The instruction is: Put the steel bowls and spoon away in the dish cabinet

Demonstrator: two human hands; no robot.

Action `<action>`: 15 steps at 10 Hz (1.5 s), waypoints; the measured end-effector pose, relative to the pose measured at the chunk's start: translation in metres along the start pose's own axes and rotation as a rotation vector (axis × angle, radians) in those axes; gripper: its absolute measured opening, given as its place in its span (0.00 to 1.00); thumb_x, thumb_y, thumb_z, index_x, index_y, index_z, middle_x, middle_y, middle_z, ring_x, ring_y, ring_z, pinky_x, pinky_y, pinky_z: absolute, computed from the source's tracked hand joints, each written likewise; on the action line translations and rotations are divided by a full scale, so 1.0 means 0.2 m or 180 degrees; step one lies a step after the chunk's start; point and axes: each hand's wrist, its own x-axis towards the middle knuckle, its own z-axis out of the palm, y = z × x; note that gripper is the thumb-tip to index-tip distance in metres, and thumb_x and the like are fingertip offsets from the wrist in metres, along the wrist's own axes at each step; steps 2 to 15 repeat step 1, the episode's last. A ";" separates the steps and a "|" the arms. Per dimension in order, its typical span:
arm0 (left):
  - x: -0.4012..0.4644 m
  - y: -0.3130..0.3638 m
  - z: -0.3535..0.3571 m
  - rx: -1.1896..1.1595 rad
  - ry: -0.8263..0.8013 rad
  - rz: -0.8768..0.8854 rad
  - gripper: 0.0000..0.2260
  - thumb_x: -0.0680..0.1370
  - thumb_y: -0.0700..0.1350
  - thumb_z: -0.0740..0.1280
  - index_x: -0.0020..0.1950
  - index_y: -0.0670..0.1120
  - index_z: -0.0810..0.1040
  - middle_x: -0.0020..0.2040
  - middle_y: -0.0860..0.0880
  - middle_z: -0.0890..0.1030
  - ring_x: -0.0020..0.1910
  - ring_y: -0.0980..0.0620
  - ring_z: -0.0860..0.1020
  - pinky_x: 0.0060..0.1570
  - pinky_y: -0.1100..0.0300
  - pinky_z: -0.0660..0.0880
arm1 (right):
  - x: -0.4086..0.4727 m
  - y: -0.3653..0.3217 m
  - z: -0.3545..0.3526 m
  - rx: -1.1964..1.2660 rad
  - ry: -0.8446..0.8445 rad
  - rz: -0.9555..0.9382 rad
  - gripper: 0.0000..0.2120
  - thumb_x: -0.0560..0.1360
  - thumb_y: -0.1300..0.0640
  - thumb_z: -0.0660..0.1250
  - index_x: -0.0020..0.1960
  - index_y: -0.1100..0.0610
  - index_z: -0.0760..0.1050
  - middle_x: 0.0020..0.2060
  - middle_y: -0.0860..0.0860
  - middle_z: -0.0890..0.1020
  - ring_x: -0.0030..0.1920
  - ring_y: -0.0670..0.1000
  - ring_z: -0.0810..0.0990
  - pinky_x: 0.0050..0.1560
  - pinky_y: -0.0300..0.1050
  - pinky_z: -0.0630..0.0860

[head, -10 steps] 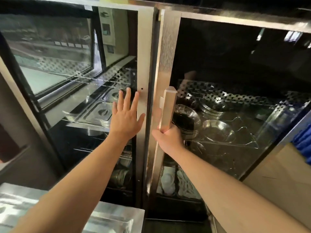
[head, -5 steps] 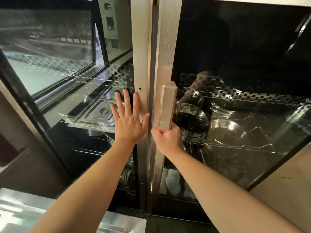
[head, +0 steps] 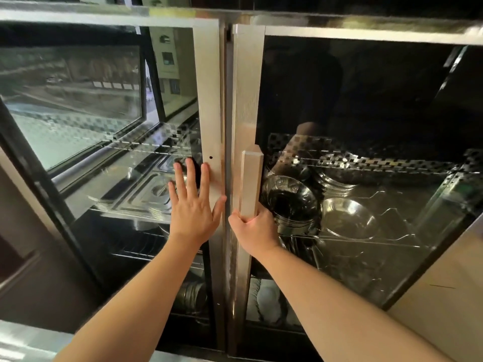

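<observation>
Two bare hands up at the dish cabinet (head: 224, 100); left hand (head: 193, 205) flat and spread, palm against the steel frame of the left glass door (head: 207, 113), fingers straight, grasping nothing; right hand (head: 254, 228) curled tight round the lower end of the upright bar handle (head: 251, 184) on the right glass door (head: 247, 100), thumb side toward the seam. Both doors nearly flush along the centre seam; cannot tell whether fully latched. Behind the right pane, on a wire shelf (head: 366, 237): stack of steel bowls (head: 290, 202) just right of the handle, single steel bowl (head: 347, 218) beside it to the right, further nested bowls (head: 332, 178) behind, at the back. Spoon not discernible through the glare. Perforated steel strip (head: 379, 160) across the back above the shelf. Behind the left pane: rectangular steel tray lids (head: 141, 194) on a shelf, partly masked by window reflections; lower down, more round steelware (head: 190, 296), dim. White dishes (head: 266, 301) low behind the right door, near its frame. Steel countertop edge (head: 23, 343) at the lower left corner, blurred. Beige wall (head: 444, 296) to the right of the cabinet.
</observation>
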 end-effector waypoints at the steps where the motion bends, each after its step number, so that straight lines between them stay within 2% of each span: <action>1: -0.02 -0.03 -0.10 0.0075 -0.0118 0.0078 0.39 0.80 0.65 0.54 0.81 0.48 0.39 0.81 0.41 0.37 0.79 0.38 0.37 0.76 0.37 0.51 | -0.01 -0.04 -0.05 -0.0265 -0.0355 0.0214 0.13 0.72 0.38 0.66 0.46 0.47 0.79 0.34 0.45 0.83 0.38 0.46 0.84 0.46 0.53 0.84; 15: -0.02 -0.03 -0.10 0.0075 -0.0118 0.0078 0.39 0.80 0.65 0.54 0.81 0.48 0.39 0.81 0.41 0.37 0.79 0.38 0.37 0.76 0.37 0.51 | -0.01 -0.04 -0.05 -0.0265 -0.0355 0.0214 0.13 0.72 0.38 0.66 0.46 0.47 0.79 0.34 0.45 0.83 0.38 0.46 0.84 0.46 0.53 0.84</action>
